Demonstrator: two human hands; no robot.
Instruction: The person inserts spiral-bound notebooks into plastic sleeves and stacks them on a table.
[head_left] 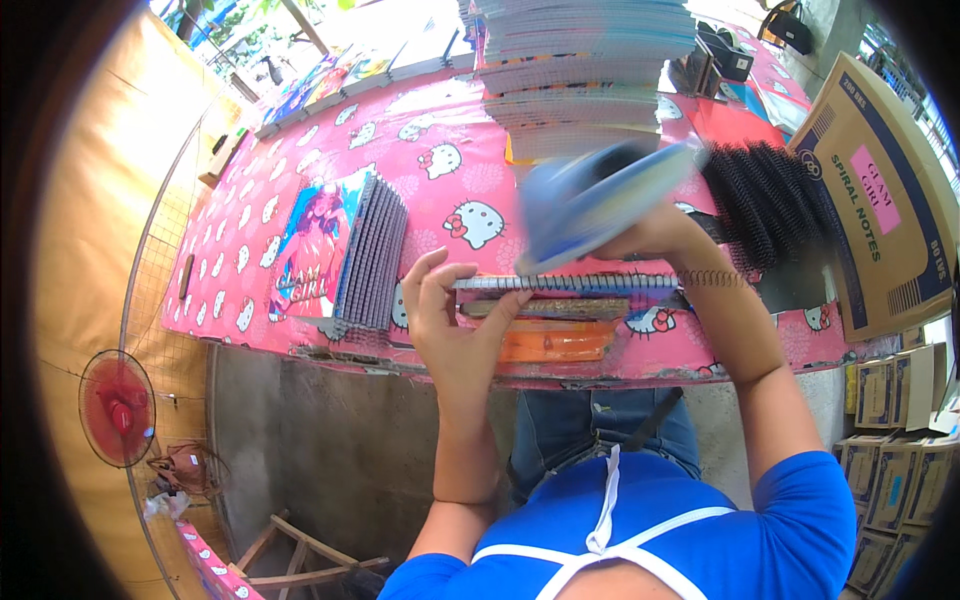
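Observation:
My left hand (445, 305) grips the left end of a notebook (560, 294) held on edge near the table's front, thumb on the near side and fingers behind. A dark spiral coil (715, 279) runs through the holes along its upper edge and sticks out past the right end. Above the notebook, my right hand (648, 236) is closed on a blue and whitish object (600, 205), too smeared by motion to name. Just under the notebook lie a brownish block (545, 308) and an orange piece (560, 341) at the table edge.
A stack of bound notebooks (345, 250) stands at left on the pink patterned table (430, 215). Behind my hands rises a tall stack of page blocks (585, 80). Black coils (765, 200) lie in a heap at right, beside a large carton (880, 200).

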